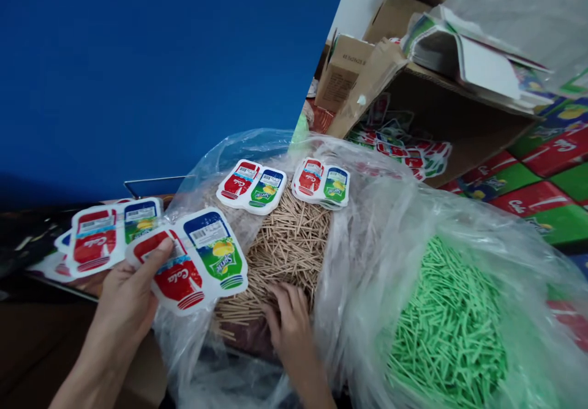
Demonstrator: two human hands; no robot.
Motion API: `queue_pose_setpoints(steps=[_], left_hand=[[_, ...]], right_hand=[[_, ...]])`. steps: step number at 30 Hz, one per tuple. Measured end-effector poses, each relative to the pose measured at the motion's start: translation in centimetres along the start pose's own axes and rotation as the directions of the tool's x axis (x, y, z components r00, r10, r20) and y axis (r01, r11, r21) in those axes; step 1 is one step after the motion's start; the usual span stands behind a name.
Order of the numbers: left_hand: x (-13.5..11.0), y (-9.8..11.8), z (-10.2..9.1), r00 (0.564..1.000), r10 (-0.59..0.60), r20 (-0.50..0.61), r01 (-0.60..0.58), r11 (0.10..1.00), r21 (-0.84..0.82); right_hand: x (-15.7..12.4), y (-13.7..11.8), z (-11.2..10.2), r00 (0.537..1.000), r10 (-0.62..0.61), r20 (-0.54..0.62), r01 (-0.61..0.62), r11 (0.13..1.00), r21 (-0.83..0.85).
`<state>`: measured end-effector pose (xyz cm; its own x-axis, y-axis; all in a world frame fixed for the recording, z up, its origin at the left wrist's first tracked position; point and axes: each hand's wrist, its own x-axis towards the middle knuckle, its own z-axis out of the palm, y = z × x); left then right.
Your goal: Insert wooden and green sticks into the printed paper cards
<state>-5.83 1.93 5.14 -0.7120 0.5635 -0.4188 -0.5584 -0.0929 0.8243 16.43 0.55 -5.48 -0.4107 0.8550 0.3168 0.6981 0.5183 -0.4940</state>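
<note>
Our left grip [130,288] held a printed card [192,263]; our right grip [293,318], hold unclear, seemingly gathered sticks [288,237], needing a pinch next.

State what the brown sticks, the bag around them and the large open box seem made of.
Brown sticks: matt; their even colour suggests something pressed, but what is unclear. Bag: apparently clear plastic film, shown by glossy highlights and creases. Large open box: dull brown, probably cardboard, given its stiff, plain sides.
</note>
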Motion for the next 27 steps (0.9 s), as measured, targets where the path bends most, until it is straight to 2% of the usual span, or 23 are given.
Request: queue_pose_setpoints(steps=[3,5,7,10,12,15,17,20,23,27], left_hand=[[0.1,0.2,-0.5,0.999,0.026,-0.025,-0.026,0.999,0.033],[0.1,0.3,-0.8,0.998,0.058,-0.033,-0.057,0.997,0.048],[-0.1,0.4,-1.0,0.999,0.046,-0.026,-0.045,0.998,0.052],[-0.4,0.4,-0.8,0.999,-0.032,0.004,0.032,0.999,0.031],[-0.6,0.4,-0.6,0.998,-0.056,0.018,0.055,0.998,0.016],[-0.7,0.6,-0.5,1.0,-0.026,-0.001,0.026,1.0,0.016],[-0.7,0.8,-0.7,1.0,0.004,-0.014,-0.003,1.0,0.031],[-0.6,0.9,-1.1,1.0,0.02,-0.008,-0.02,0.998,0.061],[-0.7,1.1,-1.2,1.0,0.011,-0.018,-0.01,0.999,0.052],[-0.8,1.2,-1.4,0.994,-0.099,0.049,0.096,0.993,0.062]], right_hand=[[-0.6,0.7,-0.4,0.994,-0.037,0.105,0.048,0.994,-0.103],[-1.3,1.0,-0.1,0.991,-0.034,0.133,0.058,0.981,-0.184],[-1.6,1.0,0.8,0.993,0.005,0.12,0.027,0.964,-0.264],[-1.7,0.7,2.6,0.996,0.07,0.048,-0.047,0.924,-0.379],[-1.6,0.6,3.5,0.999,0.033,0.02,-0.022,0.908,-0.419],[-1.0,0.4,3.2,0.999,-0.039,-0.006,0.032,0.892,-0.451],[-0.4,0.1,2.0,1.0,0.009,0.023,0.003,0.887,-0.461],[0.9,-0.5,-0.5,0.986,0.082,0.143,-0.012,0.9,-0.437],[2.0,-0.6,-2.5,0.985,0.084,0.151,-0.022,0.928,-0.373],[2.6,0.3,-3.9,0.989,0.093,0.114,-0.09,0.995,-0.038]])
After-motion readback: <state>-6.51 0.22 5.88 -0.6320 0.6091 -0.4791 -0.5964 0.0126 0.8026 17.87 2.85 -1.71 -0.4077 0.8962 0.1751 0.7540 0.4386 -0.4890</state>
